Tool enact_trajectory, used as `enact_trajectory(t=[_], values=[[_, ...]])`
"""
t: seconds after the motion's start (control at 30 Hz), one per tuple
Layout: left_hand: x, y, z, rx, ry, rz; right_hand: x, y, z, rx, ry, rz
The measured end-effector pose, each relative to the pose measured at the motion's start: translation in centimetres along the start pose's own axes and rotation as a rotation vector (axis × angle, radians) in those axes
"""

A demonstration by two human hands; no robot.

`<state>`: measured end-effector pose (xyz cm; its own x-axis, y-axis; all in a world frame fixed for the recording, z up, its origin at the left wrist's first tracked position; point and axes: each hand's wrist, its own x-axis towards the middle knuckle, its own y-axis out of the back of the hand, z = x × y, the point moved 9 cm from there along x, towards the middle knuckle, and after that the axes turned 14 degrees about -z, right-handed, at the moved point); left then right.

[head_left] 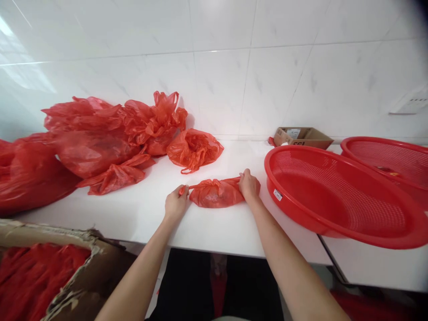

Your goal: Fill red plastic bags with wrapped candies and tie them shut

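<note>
A red plastic bag point(217, 195) with something bulky inside lies on the white table in front of me. My left hand point(176, 203) is closed on a twisted end of the bag at its left. At the other side, my right hand point(249, 185) grips the bag's right end, the fingers curled round it. The bag's top edge is stretched between both hands. What fills the bag cannot be made out through the plastic.
Several filled red bags point(96, 154) are heaped at the left, one tied bag point(195, 149) beside them. A red perforated basket point(334, 187) stands close by my right hand, another basket point(391, 156) behind it. An open cardboard box point(304, 136) sits against the wall. A torn carton point(96, 258) is lower left.
</note>
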<state>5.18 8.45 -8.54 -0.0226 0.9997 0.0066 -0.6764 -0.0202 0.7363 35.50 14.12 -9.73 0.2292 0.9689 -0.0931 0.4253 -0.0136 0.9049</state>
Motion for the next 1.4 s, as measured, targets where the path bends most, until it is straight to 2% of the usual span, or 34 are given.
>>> enact_trajectory(t=[0.17, 0.27, 0.33, 0.4, 0.47, 0.53, 0.63, 0.7, 0.73, 0.83, 0.9, 0.93, 1.0, 1.07, 1.1, 1.17, 1.23, 1.27, 1.33, 1.4], values=[[0.5, 0.2, -0.8, -0.081, -0.014, 0.014, -0.1, 0.1, 0.3, 0.09, 0.005, 0.016], [1.7, 2.4, -0.6, -0.057, 0.014, 0.08, 0.0, 0.2, 0.7, 0.169, 0.018, 0.031], [2.1, 4.1, 1.2, -0.009, -0.014, 0.148, 0.0, 0.3, 1.0, 0.232, 0.034, 0.04], [2.4, 4.5, 4.5, 0.058, -0.108, 0.156, 0.0, 0.4, 1.2, 0.301, 0.056, 0.053], [2.8, 2.7, 8.1, 0.129, -0.23, 0.049, -0.1, 0.6, 1.5, 0.374, 0.079, 0.076], [3.4, -0.3, 10.7, 0.188, -0.299, -0.123, -0.2, 0.9, 1.9, 0.449, 0.101, 0.11], [4.4, -4.0, 11.8, 0.238, -0.281, -0.356, -0.3, 1.3, 2.4, 0.547, 0.127, 0.163], [4.4, -4.4, 11.9, 0.242, -0.267, -0.458, -0.2, 1.5, 2.7, 0.596, 0.14, 0.188], [4.1, -3.8, 12.1, 0.232, -0.271, -0.497, -0.2, 1.5, 2.8, 0.614, 0.146, 0.195], [2.0, 0.5, 12.3, 0.163, -0.281, -0.583, 0.2, 1.3, 2.9, 0.648, 0.151, 0.183], [0.2, 5.4, 11.7, 0.083, -0.252, -0.583, 0.4, 1.0, 3.1, 0.652, 0.139, 0.163], [-0.7, 8.3, 11.0, -0.037, -0.218, -0.564, 0.5, 0.8, 3.1, 0.648, 0.13, 0.153], [-2.5, 15.0, 8.2, -0.232, -0.118, -0.428, 0.6, 0.6, 3.3, 0.633, 0.116, 0.142], [-4.9, 21.6, 4.0, -0.308, 0.02, -0.235, 0.7, 0.4, 3.4, 0.614, 0.106, 0.135], [-6.4, 24.3, 1.5, -0.33, 0.116, -0.166, 0.8, 0.3, 3.4, 0.603, 0.101, 0.133], [-9.4, 29.0, -2.6, -0.376, 0.197, -0.013, 0.9, 0.0, 3.4, 0.579, 0.089, 0.129], [-11.6, 31.5, -6.0, -0.412, 0.279, 0.054, 0.9, -0.1, 3.3, 0.55, 0.08, 0.127], [-12.1, 32.0, -7.2, -0.412, 0.316, 0.054, 0.8, -0.1, 3.2, 0.536, 0.077, 0.127], [-11.9, 32.1, -8.9, -0.329, 0.379, 0.025, 0.6, 0.0, 3.0, 0.51, 0.08, 0.13], [-10.1, 31.2, -9.5, -0.187, 0.401, -0.052, 0.4, 0.2, 2.8, 0.494, 0.087, 0.13]])
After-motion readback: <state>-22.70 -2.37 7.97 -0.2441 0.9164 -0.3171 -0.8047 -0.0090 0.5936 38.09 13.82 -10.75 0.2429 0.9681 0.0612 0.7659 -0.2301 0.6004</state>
